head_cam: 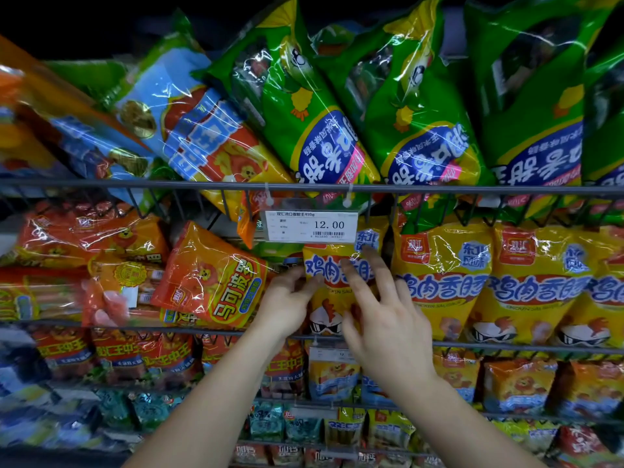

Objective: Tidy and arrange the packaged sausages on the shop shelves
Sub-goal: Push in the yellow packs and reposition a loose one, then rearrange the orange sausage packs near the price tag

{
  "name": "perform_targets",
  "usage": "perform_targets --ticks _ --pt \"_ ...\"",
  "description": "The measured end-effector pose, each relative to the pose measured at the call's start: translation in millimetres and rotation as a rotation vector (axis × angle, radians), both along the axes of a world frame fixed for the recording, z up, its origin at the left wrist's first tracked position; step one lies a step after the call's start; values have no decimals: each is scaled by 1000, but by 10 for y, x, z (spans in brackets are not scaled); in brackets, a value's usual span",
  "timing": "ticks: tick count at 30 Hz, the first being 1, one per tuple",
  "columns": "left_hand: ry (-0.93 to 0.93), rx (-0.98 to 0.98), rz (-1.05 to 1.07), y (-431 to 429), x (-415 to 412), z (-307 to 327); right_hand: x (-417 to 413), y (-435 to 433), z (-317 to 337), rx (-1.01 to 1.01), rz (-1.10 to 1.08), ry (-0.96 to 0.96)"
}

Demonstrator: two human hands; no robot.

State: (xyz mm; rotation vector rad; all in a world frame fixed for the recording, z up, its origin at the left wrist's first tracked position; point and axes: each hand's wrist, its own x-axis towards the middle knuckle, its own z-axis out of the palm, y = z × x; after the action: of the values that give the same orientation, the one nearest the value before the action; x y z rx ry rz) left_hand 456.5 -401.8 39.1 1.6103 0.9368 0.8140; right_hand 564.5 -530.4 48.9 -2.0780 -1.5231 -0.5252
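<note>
Head view, close, facing shelves [337, 189] slightly upward

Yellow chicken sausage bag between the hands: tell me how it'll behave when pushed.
Likely slippery: the yellow bag has glossy, glaring film, so the right hand could slide across it. Probably floppy at the edges, given the crinkled film. It might tip sideways, like the orange bag leaning beside it.

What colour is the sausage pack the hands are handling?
The pack is yellow with white, blue-edged lettering; the head view shows it.
</note>
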Motion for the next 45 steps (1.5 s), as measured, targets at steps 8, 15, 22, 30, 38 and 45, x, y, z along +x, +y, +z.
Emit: perform_targets --ticks 8,15,22,30,38,45 --pt "53 72 83 -57 -16 61 2 -33 -10 -59 -29 16" --pt "66 233 257 -205 -306 60 11 -31 -15 -31 11 77" --pt "142 294 494 -203 -868 -19 -176 85 -141 93 171 67" --pt "236 225 621 -37 -1303 -173 -632 503 -13 -28 310 75" --pt "11 -49 352 141 -1418 -228 -953 1040 149 -221 125 121" --pt "-223 -107 270 230 -1317 -201 -953 1113 166 -136 92 319"
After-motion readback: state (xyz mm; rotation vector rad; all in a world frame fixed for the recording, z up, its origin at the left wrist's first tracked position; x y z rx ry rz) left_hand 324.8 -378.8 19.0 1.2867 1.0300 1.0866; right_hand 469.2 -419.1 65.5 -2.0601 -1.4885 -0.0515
